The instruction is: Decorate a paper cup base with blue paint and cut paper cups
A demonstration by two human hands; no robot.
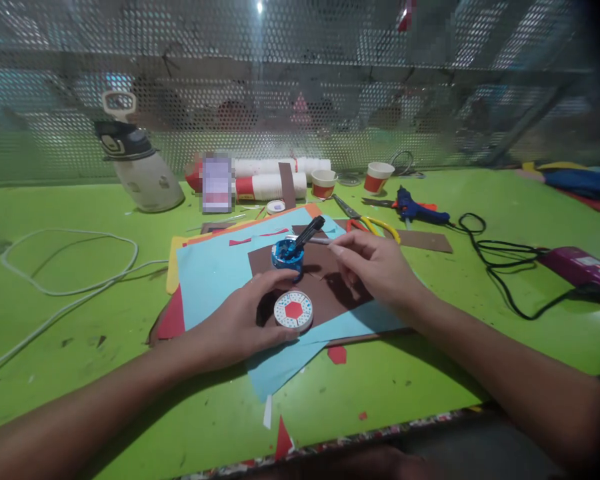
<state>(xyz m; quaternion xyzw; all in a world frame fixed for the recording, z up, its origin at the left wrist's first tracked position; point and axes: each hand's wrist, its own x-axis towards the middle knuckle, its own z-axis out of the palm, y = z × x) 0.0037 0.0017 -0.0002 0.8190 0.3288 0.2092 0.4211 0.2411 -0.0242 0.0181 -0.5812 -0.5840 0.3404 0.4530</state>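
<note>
Green tabletop point(100, 267) carries layered paper point(210, 280). A blue pot point(286, 264) stands just beyond a round disc point(293, 311). The right hand point(375, 263) pinches a thin stick point(319, 241), aimed left toward the pot's rim; the left hand point(240, 320), nearer the disc, curves its fingers around it, grip unclear.

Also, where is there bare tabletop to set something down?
The green tabletop is bare between the glue gun and folded cloths, inside the white cable's loop, and between the right forearm and black cord. It is crowded mid-table, with paper, paint pot and both hands, and behind, with cups and scissors.
</note>
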